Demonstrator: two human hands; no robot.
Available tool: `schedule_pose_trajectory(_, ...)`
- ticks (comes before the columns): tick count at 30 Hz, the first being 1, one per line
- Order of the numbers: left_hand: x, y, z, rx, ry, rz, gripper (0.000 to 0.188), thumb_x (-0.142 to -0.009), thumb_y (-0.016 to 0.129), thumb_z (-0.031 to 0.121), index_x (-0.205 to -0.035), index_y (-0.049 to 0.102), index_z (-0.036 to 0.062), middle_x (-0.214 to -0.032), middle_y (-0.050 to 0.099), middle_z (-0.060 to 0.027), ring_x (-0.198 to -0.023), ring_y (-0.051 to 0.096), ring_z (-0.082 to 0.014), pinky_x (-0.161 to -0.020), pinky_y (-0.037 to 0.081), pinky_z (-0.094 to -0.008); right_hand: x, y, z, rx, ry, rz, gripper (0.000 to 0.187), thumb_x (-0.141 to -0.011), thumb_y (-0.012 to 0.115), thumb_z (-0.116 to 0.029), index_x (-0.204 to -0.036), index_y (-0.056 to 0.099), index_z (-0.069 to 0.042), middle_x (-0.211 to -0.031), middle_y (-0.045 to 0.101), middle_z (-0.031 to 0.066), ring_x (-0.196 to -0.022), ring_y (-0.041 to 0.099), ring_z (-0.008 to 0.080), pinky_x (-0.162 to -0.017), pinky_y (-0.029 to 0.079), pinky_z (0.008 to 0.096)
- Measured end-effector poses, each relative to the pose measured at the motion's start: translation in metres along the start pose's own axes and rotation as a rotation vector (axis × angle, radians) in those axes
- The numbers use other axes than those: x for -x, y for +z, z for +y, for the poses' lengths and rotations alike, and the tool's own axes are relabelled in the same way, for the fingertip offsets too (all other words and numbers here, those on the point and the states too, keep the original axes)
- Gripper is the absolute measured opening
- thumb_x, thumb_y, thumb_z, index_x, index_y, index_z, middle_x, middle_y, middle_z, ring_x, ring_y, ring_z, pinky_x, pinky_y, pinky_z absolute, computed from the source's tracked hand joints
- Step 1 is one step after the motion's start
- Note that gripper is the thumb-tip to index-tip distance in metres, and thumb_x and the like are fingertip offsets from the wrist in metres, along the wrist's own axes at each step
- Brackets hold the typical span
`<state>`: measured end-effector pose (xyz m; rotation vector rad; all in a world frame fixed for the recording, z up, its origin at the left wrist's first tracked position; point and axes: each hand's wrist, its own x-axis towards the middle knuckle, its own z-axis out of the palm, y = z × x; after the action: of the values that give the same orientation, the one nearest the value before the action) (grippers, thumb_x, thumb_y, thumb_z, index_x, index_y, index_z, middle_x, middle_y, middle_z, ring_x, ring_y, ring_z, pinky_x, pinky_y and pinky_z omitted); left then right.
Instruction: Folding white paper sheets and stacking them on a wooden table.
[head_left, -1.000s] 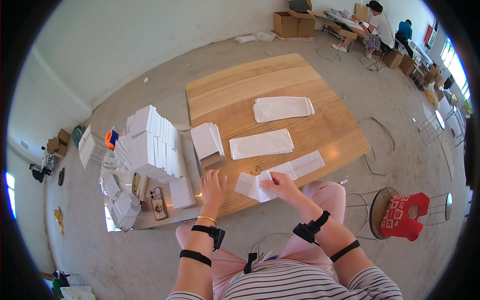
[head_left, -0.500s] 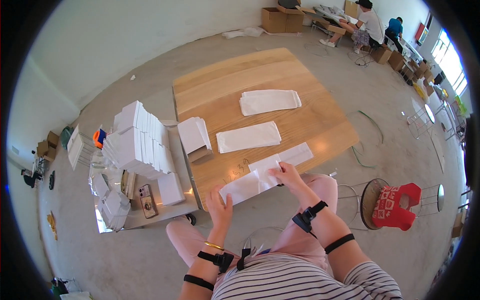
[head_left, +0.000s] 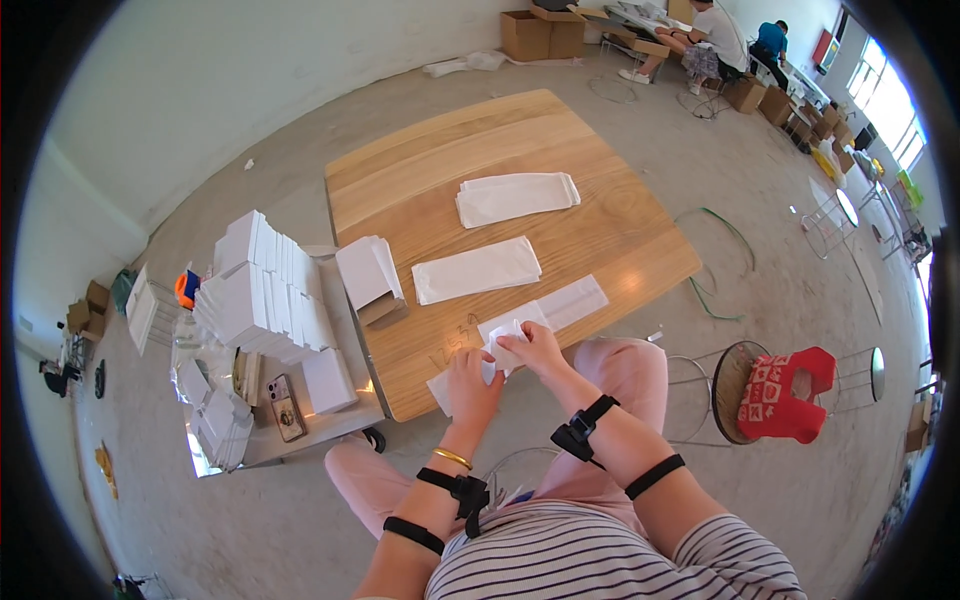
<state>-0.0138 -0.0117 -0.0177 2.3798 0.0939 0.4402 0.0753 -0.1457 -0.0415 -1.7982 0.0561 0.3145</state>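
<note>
At near edge of the wooden table (head_left: 600, 230): left hand (head_left: 474, 388) and right hand (head_left: 537, 350) both pinching one creased white sheet (head_left: 499, 350), fingertips close together. Flat white strip (head_left: 568, 304) lies just beyond, long axis running away to the right; right hand nearer.

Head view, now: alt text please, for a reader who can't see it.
A person's right hand pinches a bunched white sheet, the left hand against it, at the near edge of a wooden table. Two flat white stacks lie farther back; at left, a metal surface holds a tall white pile and a phone.
</note>
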Motion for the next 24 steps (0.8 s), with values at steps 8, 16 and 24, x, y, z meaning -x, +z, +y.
schedule_pose_trajectory(8,0.016,-0.015,-0.073,0.549,-0.605,0.411,0.018,-0.088,0.068,0.011,-0.1,0.059,0.0005,-0.089,0.062,-0.0111,-0.08,0.06,-0.0194,-0.078,0.048,-0.0297,-0.004,-0.002,0.01,-0.048,-0.071,-0.057,0.035,-0.08,0.079,-0.031,-0.085,0.065,0.001,-0.075,0.067,0.0103,-0.068,0.062,0.0156,-0.061,0.048,0.0336)
schedule_pose_trajectory(16,0.076,-0.062,-0.073,-0.162,-0.465,0.229,0.052,-0.074,0.082,0.021,-0.111,0.05,0.0027,-0.119,0.053,-0.0183,-0.112,0.049,-0.0337,-0.098,0.04,-0.0458,0.01,-0.035,0.002,0.3,-0.129,0.033,0.037,-0.083,0.071,-0.026,-0.105,0.062,0.002,-0.096,0.069,0.0257,-0.093,0.066,0.042,-0.079,0.051,0.0469)
schedule_pose_trajectory(24,0.044,-0.054,-0.026,-0.278,0.145,0.059,0.073,-0.069,0.084,0.02,-0.128,0.045,0.004,-0.129,0.048,-0.02,-0.122,0.044,-0.0398,-0.104,0.034,-0.0508,0.014,-0.044,0.0,0.416,-0.13,0.099,0.037,-0.085,0.068,-0.025,-0.11,0.059,-0.001,-0.103,0.069,0.0247,-0.098,0.066,0.0419,-0.084,0.051,0.0476)
